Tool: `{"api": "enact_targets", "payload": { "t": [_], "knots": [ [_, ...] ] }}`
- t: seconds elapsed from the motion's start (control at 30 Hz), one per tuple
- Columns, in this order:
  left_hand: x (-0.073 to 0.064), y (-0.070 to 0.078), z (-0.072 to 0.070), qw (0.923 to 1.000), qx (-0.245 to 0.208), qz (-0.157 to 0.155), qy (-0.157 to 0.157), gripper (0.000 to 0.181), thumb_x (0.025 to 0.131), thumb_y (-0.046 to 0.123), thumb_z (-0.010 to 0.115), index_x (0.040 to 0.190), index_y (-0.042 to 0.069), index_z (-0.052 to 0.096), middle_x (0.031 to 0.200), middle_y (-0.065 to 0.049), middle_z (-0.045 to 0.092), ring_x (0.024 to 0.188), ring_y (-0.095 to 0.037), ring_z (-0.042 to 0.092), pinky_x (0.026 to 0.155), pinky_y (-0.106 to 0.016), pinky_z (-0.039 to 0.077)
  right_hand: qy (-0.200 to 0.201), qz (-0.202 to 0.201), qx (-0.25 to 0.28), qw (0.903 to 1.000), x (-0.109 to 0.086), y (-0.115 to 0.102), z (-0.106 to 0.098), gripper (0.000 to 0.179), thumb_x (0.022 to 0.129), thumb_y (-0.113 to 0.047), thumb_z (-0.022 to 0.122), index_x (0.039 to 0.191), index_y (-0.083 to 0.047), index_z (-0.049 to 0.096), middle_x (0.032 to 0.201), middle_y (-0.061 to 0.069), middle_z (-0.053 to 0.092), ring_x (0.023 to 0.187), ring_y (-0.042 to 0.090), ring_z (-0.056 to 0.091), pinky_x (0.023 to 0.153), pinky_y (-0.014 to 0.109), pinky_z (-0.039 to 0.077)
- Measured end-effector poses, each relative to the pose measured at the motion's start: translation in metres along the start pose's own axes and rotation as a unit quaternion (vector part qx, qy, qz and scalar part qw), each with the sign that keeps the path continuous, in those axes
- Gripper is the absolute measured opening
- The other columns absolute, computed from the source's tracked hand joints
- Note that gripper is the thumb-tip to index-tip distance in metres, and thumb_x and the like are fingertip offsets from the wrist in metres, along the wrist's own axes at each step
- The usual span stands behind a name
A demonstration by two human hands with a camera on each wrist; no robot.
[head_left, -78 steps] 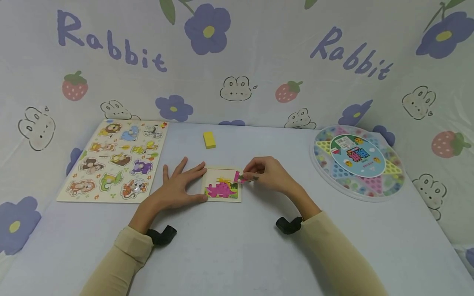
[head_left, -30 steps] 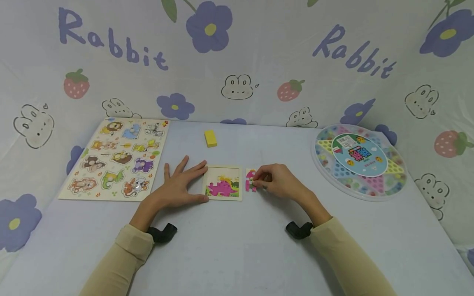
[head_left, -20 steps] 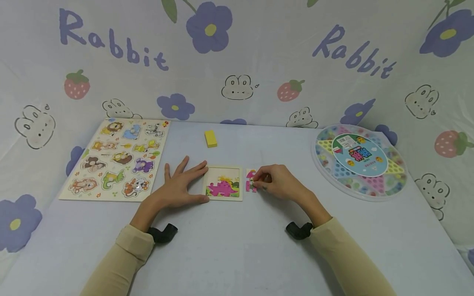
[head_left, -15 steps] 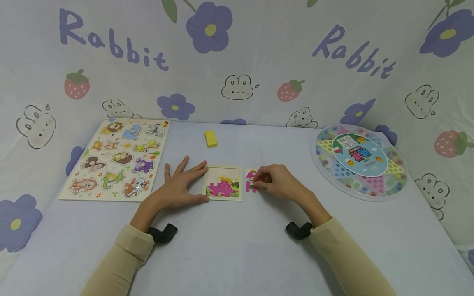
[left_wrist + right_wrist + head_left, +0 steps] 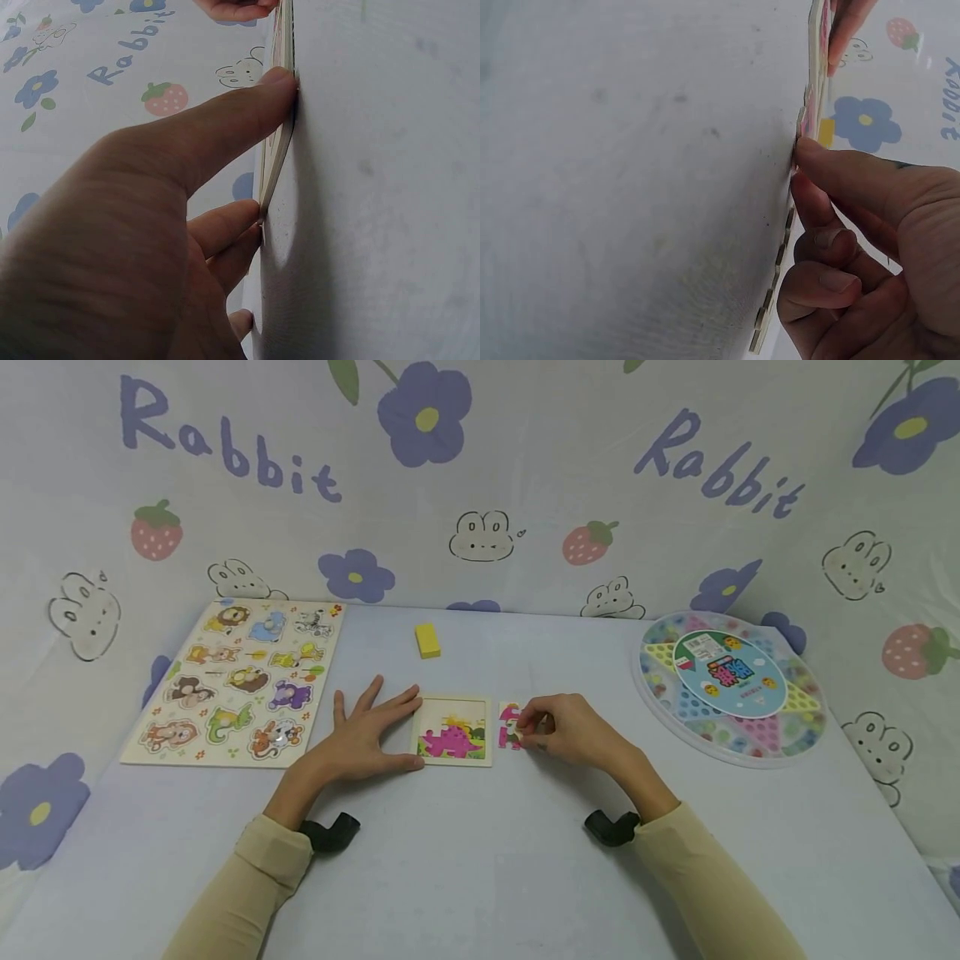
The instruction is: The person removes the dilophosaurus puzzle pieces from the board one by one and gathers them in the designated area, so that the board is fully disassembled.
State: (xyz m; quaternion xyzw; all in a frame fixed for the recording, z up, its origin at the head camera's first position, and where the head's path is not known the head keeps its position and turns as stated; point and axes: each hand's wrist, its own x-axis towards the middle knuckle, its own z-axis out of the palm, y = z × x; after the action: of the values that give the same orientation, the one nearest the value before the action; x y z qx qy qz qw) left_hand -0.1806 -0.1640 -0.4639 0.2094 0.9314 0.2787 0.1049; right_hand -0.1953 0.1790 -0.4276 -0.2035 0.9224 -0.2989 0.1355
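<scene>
In the head view a small framed jigsaw puzzle [image 5: 450, 757] lies mid-table, a pink dinosaur picture filling its lower part and bare wood above. My left hand [image 5: 363, 735] spreads its fingers along the frame's left side, thumb at the lower corner and index finger near the upper one. Just right of the frame, pink jigsaw pieces [image 5: 507, 714] lie flat on the table. My right hand [image 5: 566, 731] pinches at a piece there with thumb and index finger, the other fingers curled. In the right wrist view, thin loose pieces [image 5: 763, 309] lie beneath this hand, mostly hidden from the head.
A yellow block [image 5: 427, 641] lies behind the puzzle. At the left is a large animal peg board [image 5: 225, 752]; a round Chinese checkers box [image 5: 727, 689] lies at the right. A patterned cloth [image 5: 517, 468] hangs along the back.
My right hand has moved from the frame's right edge, carrying a pink piece, to the pieces lying beside the frame, then slightly right. My left hand keeps its place.
</scene>
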Motion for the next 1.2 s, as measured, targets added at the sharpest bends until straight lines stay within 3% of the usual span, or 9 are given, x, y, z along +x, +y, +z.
{"api": "enact_targets", "payload": {
  "t": [0.77,1.2],
  "knots": [
    [0.001,0.001,0.0,1.0,-0.002,-0.005,-0.003,0.093,0.086,0.054,0.08,0.165,0.023,0.041,0.177,0.005,0.028,0.168,-0.04,-0.006,0.121,-0.078,-0.024,-0.006,-0.001,-0.003,1.0,0.0,-0.001,-0.001,0.013,0.092,-0.009,0.081,0.102,-0.014,0.075,0.091,0.0,0.071,0.076,0.014,0.056,0.065,0.024,0.047],
    [-0.001,0.001,-0.001,1.0,-0.002,0.002,-0.001,0.093,0.086,0.054,0.081,0.165,0.022,0.041,0.177,0.004,0.028,0.168,-0.041,-0.005,0.12,-0.078,-0.024,-0.001,-0.037,0.011,0.9992,0.014,-0.01,0.003,0.011,0.095,-0.019,0.08,0.105,-0.015,0.077,0.089,-0.001,0.072,0.07,0.014,0.054,0.06,0.023,0.045]
  ]
}}
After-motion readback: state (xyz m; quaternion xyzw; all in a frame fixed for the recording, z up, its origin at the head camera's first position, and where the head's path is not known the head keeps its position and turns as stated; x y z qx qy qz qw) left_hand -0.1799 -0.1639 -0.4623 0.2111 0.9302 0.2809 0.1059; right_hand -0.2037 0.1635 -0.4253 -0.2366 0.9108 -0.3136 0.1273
